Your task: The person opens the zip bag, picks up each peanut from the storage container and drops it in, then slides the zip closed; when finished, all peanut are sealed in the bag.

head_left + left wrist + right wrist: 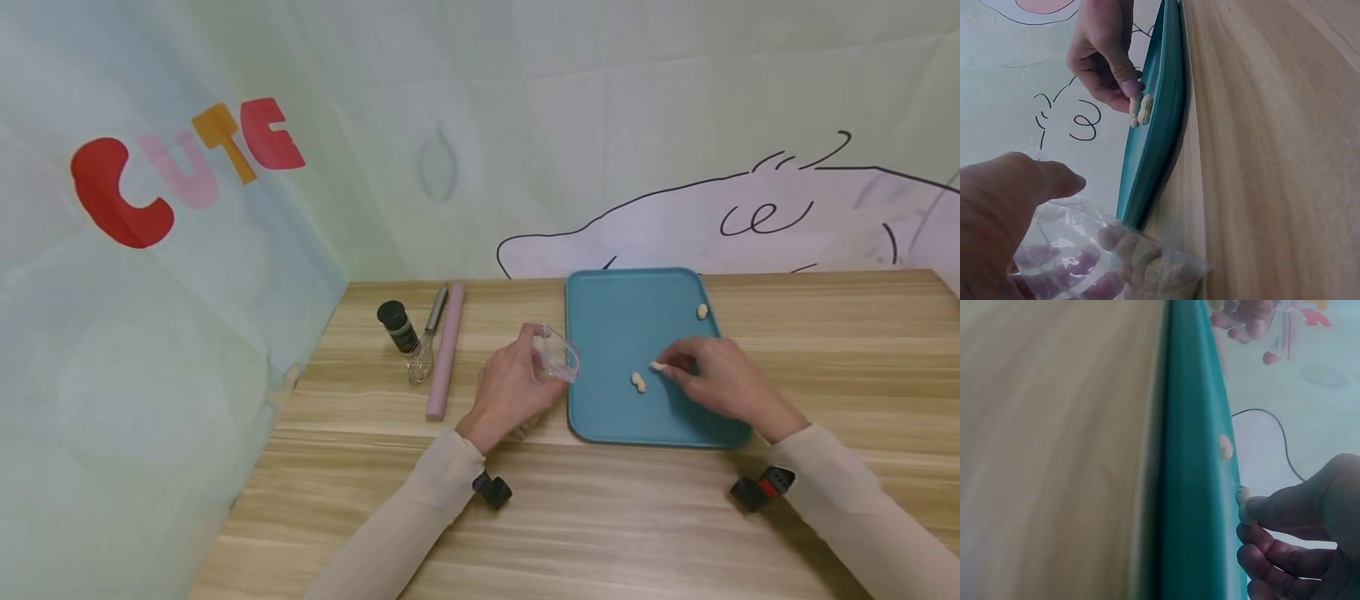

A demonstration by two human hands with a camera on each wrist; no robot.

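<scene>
My left hand (510, 387) holds a clear plastic bag (557, 357) by its mouth, beside the left edge of a blue tray (630, 317). Several peanuts (1147, 265) show through the bag's film in the left wrist view. Over the tray, my right hand (723, 383) pinches one peanut (1245, 506) between thumb and fingertips. Close by on the tray lies another peanut (638, 382), just left of the pinched one. A further peanut (702, 311) sits near the tray's far right side.
Left of the bag, a pink rolling pin (446, 350) lies lengthwise on the wooden table (600, 525). Alongside it are a whisk (423, 354) and a black-capped jar (397, 327). A printed cloth backdrop (420, 108) rises behind the table and on its left.
</scene>
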